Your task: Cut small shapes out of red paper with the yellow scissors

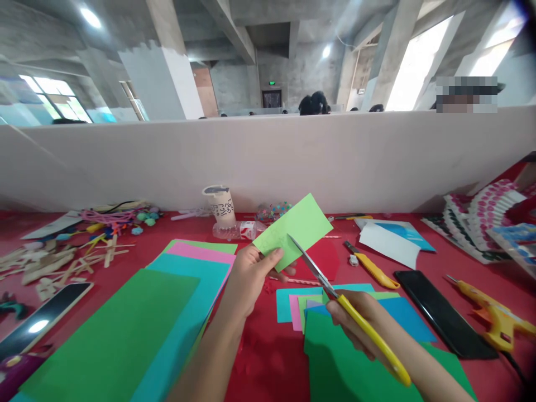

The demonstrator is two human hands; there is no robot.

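Note:
My left hand (251,276) pinches the lower corner of a light green paper strip (295,228), holding it tilted above the red table (259,346). My right hand (360,324) grips yellow-handled scissors (355,315). Their blades are slightly apart and point up-left, and the tips touch the strip's lower edge. Below the hands lies a small pile of coloured paper (335,329) with a dark green sheet on top.
A stack of large green, teal and pink sheets (138,324) lies at the left. Wooden sticks (62,259), a paper cup (221,205) and a plastic bottle (238,229) sit behind. A yellow utility knife (372,269), a black phone (439,312) and a yellow glue gun (494,315) lie to the right.

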